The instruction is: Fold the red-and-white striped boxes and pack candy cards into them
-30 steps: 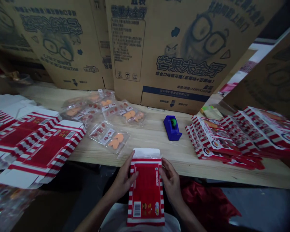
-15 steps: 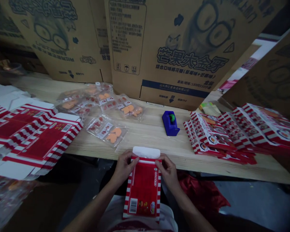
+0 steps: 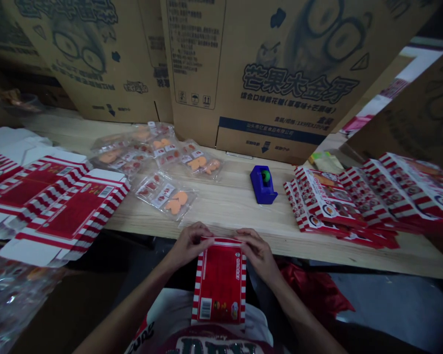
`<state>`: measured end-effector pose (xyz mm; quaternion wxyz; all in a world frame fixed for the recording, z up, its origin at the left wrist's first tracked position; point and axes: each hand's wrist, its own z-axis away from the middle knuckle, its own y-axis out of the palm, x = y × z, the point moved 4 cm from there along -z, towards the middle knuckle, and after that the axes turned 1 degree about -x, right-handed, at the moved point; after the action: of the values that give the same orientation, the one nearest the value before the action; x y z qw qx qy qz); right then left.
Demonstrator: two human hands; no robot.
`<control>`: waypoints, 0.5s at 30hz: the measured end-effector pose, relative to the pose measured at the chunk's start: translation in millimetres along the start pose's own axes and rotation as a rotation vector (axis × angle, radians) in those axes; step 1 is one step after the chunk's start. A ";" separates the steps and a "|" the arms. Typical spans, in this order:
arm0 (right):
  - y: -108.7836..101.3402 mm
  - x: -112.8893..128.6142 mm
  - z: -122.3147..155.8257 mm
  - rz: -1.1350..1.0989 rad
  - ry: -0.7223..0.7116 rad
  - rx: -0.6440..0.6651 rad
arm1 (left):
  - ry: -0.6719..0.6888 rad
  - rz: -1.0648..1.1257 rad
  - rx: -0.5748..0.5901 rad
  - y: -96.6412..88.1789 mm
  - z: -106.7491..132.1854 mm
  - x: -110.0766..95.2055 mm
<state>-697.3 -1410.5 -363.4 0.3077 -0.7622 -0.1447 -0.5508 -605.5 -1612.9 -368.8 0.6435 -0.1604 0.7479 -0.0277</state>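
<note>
I hold a red box with white stripes (image 3: 219, 280) upright against my lap, at the wooden table's front edge. My left hand (image 3: 190, 243) grips its top left corner with curled fingers. My right hand (image 3: 256, 250) grips its top right corner the same way. The white top flap no longer shows; it is folded down under my fingers. Clear packets with orange pieces (image 3: 168, 196) lie on the table (image 3: 239, 211) just beyond my hands.
Flat red-striped carton blanks (image 3: 59, 211) are stacked at the left. Filled striped boxes (image 3: 354, 201) lie in overlapping rows at the right. A blue tape dispenser (image 3: 263, 184) sits mid-table. Large printed cardboard cartons (image 3: 266, 73) wall off the back.
The white top flap that stood up has been folded down. Both hands slid up from the box's sides to its top corners, and the box came nearer to me.
</note>
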 end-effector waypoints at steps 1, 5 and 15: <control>-0.7 0.9 -1.1 -0.006 0.011 0.025 | -0.006 0.020 0.024 -0.7 -0.1 -1.0; -5.0 4.2 -11.5 -0.016 0.125 0.064 | -0.050 0.029 0.030 -6.1 -7.0 -2.5; -9.9 28.3 -32.8 0.034 0.146 0.087 | -0.237 0.275 0.197 -14.9 -27.5 -4.8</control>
<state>-717.5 -1426.9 -327.4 0.3595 -0.7085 -0.1325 -0.5927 -628.6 -1630.2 -355.9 0.7372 0.0049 0.6757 0.0063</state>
